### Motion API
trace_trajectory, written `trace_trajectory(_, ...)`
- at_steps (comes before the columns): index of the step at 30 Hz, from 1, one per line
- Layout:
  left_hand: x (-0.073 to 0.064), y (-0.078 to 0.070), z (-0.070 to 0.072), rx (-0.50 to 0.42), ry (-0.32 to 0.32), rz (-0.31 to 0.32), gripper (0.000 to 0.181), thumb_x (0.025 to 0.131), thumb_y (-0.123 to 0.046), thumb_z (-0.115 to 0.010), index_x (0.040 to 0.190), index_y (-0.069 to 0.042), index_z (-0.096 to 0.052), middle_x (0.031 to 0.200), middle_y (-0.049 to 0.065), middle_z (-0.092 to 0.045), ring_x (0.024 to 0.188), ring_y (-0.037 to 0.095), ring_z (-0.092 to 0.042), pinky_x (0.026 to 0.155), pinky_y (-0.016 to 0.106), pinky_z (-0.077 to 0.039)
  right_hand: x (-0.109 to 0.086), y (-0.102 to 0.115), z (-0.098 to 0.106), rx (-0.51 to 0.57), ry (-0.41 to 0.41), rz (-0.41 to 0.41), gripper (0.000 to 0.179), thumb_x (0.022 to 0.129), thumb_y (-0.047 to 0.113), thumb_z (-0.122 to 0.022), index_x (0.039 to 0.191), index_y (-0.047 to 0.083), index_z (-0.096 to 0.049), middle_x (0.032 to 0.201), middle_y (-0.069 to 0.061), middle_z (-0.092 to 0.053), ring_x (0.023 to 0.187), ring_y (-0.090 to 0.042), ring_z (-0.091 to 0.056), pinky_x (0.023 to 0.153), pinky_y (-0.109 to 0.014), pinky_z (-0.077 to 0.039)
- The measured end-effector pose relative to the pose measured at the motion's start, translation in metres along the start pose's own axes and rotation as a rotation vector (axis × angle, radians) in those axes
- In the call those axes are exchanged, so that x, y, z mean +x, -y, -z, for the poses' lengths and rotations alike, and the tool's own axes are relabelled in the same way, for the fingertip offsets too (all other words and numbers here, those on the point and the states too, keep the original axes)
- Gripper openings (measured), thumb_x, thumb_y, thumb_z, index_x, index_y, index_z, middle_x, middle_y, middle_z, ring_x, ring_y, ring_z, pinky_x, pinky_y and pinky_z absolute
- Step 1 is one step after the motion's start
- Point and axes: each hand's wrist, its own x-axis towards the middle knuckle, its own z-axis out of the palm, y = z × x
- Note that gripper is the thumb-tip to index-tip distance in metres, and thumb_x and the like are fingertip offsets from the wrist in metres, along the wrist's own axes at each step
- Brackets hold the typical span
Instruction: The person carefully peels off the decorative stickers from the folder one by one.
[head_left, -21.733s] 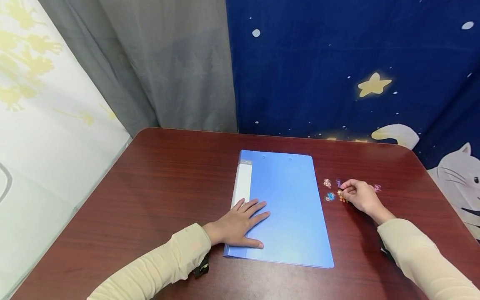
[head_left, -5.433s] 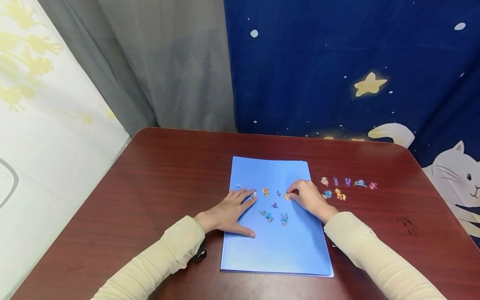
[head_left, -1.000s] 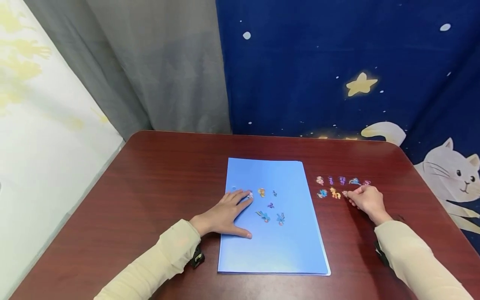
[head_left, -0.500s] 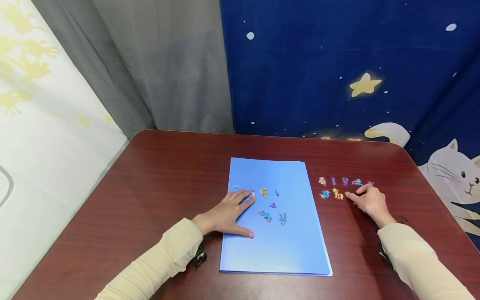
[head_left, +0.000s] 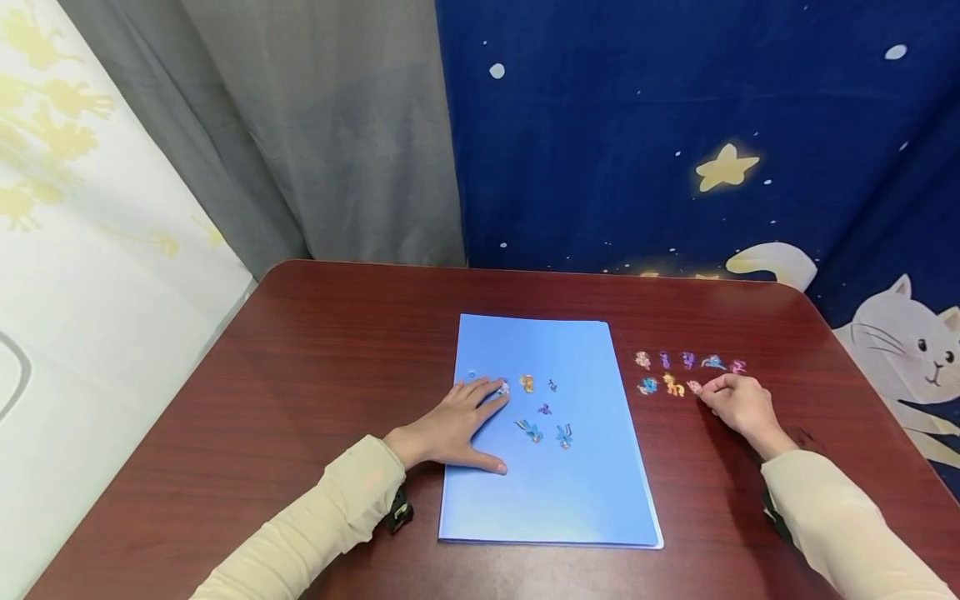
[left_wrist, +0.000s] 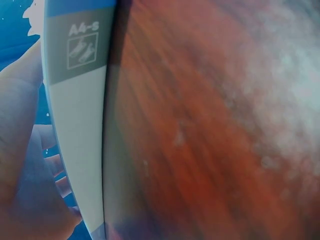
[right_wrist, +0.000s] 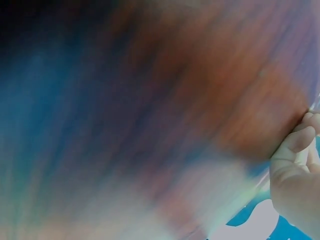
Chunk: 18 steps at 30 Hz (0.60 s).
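Observation:
A blue folder [head_left: 555, 500] lies on the table, several small pony stickers scattered on its upper face, among them a yellow one [head_left: 527, 383], a purple one [head_left: 545, 409] and two blue ones low down. My left hand [head_left: 453, 423] rests flat and spread on the folder's left side, fingertips beside a whitish sticker [head_left: 503, 387]. Right of the folder, my right hand [head_left: 741, 408] pinches the edge of a small pink pony sticker [head_left: 694, 387] at the tabletop. That sticker sits beside an orange pony [head_left: 672, 385]. In the left wrist view the folder's white-labelled spine [left_wrist: 77, 135] shows.
Two rows of stickers lie on the brown table [head_left: 360, 350]: pink, purple and blue ones [head_left: 713, 362] behind, a blue one [head_left: 647, 386] in front. A dark smudge [head_left: 806, 437] marks the wood near my right wrist. Curtains hang beyond the far edge.
My right hand has gone from the folder to the rows, and an orange-pink sticker has left the folder. The pink sticker now lies flatter in the front row. My left hand stays put.

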Motion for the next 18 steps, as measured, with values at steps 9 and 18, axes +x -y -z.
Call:
trace_trajectory(9,0.001,0.001,-0.001,0.008,0.003,0.009,0.096,0.070,-0.066,-0.056,0.140,-0.009,-0.027,0.145,0.010,-0.017,0.132,0.027,-0.013,0.104,0.046,-0.010,-0.003,0.008,-0.004,0.045,-0.007,0.036,0.022,0.083,0.019,-0.058,0.077,-0.002,-0.063,0.060,-0.002,-0.062,0.052,-0.009,-0.054,0.063,-0.036,-0.039)
trace_trajectory(18,0.002,0.001,-0.002,0.008,0.012,0.010,0.096,0.070,-0.066,-0.056,0.140,-0.009,-0.025,0.145,0.010,-0.016,0.133,0.027,-0.011,0.104,0.046,-0.010,-0.019,0.062,-0.032,0.353,0.150,0.184,0.013,0.082,0.005,-0.061,0.082,-0.008,-0.061,0.069,-0.013,-0.064,0.052,-0.012,-0.058,0.050,-0.024,-0.048)
